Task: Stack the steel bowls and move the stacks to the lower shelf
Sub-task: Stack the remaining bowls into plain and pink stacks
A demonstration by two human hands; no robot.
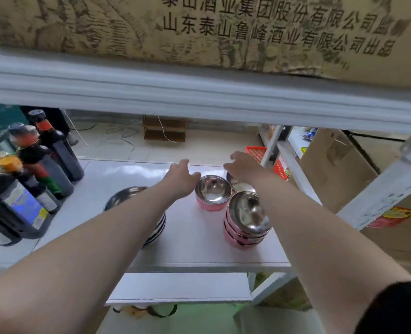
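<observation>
A single pink-sided steel bowl (212,192) stands on the white shelf (108,186). My left hand (180,177) hovers at its left rim with fingers apart, holding nothing. My right hand (244,166) reaches over another steel bowl (239,184) behind it at the back right; its fingers are spread and I cannot tell whether they touch the bowl. A stack of several pink-sided steel bowls (247,219) stands in front, near the shelf's right edge. A stack of larger dark-rimmed steel bowls (129,196) sits to the left, partly hidden under my left forearm.
Several dark sauce bottles (43,160) crowd the shelf's left end. A shelf beam (199,100) with a printed carton (223,32) on it runs overhead. A red basket (267,160) and cardboard boxes (339,169) sit to the right. A lower white shelf (180,288) shows below.
</observation>
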